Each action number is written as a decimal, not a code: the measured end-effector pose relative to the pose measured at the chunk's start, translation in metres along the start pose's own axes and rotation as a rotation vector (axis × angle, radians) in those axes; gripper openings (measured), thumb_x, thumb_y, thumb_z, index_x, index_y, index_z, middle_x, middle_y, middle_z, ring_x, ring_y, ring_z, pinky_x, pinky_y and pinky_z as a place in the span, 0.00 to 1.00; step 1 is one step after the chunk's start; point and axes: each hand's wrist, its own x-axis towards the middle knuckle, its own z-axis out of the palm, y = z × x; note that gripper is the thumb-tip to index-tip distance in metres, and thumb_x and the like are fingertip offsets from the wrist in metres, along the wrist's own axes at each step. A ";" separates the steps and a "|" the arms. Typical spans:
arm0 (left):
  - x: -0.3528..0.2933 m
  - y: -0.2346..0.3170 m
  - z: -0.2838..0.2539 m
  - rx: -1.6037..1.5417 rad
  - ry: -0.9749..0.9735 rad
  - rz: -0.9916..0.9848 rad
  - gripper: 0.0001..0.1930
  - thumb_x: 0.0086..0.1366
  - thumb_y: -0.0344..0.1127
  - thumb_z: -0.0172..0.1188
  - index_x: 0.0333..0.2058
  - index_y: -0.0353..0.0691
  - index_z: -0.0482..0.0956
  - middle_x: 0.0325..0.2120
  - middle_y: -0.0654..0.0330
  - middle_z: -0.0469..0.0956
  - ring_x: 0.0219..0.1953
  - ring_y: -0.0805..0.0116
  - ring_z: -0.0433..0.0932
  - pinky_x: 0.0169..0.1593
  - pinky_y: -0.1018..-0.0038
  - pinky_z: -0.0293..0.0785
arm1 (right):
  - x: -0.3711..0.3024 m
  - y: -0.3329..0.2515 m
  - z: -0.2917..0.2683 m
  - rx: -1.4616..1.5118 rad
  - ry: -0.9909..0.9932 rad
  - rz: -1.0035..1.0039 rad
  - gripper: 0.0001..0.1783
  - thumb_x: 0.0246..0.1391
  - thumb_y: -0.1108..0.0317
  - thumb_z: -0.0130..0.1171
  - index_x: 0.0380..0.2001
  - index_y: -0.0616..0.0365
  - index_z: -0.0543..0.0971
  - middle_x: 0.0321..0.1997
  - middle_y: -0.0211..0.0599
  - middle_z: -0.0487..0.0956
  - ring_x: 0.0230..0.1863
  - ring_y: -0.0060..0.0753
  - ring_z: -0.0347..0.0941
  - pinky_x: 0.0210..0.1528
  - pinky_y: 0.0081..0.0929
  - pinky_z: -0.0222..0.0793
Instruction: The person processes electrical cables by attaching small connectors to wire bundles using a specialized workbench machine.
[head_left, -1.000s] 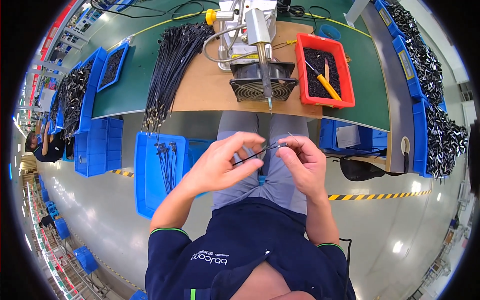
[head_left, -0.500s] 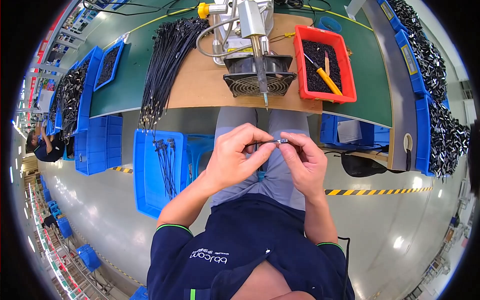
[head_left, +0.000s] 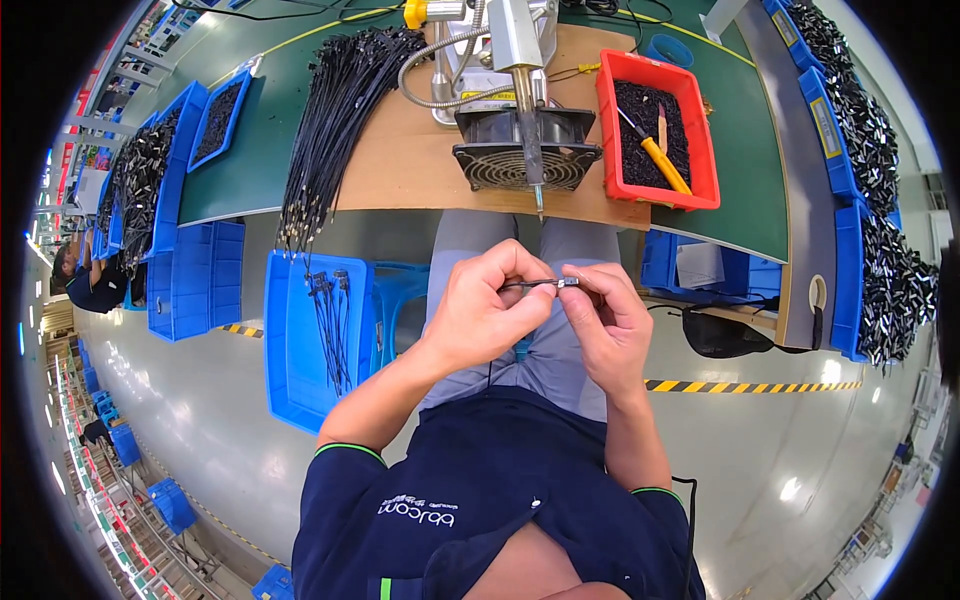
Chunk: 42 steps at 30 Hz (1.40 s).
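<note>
Over my lap, my left hand (head_left: 497,305) pinches a thin black cable (head_left: 517,285) between thumb and forefinger. My right hand (head_left: 610,318) grips a small black and silver connector (head_left: 569,282) at the cable's end, between thumb and fingertips. The two hands nearly touch. Above them, a metal soldering iron (head_left: 528,130) mounted on a stand points its tip down near the table's front edge. A bundle of black cables (head_left: 340,125) lies left of the stand, its ends hanging over the edge.
A black fan (head_left: 528,165) stands behind the iron's tip. On the right, a red bin (head_left: 711,180) holds small black parts and a yellow-handled screwdriver (head_left: 664,165). A blue bin (head_left: 290,385) with several cables sits low left. Blue bins of metal connectors (head_left: 885,280) line the far right.
The view has shifted slightly, so the bench appears a little to the right. Both hands keep their hold on the cable and connector with hardly any movement.
</note>
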 end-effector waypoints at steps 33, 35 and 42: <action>0.016 0.016 -0.015 0.218 0.071 -0.016 0.03 0.65 0.23 0.65 0.36 0.32 0.81 0.33 0.66 0.85 0.27 0.89 0.67 0.30 0.84 0.66 | 0.023 -0.006 0.015 -0.395 0.034 -0.334 0.05 0.54 0.80 0.69 0.34 0.62 0.82 0.52 0.44 0.83 0.42 0.39 0.80 0.44 0.32 0.78; 0.018 0.016 -0.016 0.221 0.068 -0.018 0.03 0.64 0.23 0.65 0.36 0.32 0.81 0.33 0.66 0.85 0.27 0.89 0.68 0.30 0.84 0.66 | 0.024 -0.006 0.015 -0.410 0.036 -0.313 0.05 0.54 0.80 0.70 0.33 0.62 0.83 0.51 0.43 0.83 0.42 0.38 0.80 0.43 0.31 0.79; 0.022 0.025 -0.019 0.278 0.045 -0.013 0.03 0.64 0.23 0.65 0.36 0.31 0.80 0.33 0.64 0.85 0.28 0.89 0.69 0.31 0.85 0.67 | 0.029 -0.005 0.014 -0.391 0.034 -0.315 0.05 0.53 0.81 0.70 0.33 0.63 0.85 0.50 0.42 0.83 0.42 0.37 0.82 0.42 0.30 0.79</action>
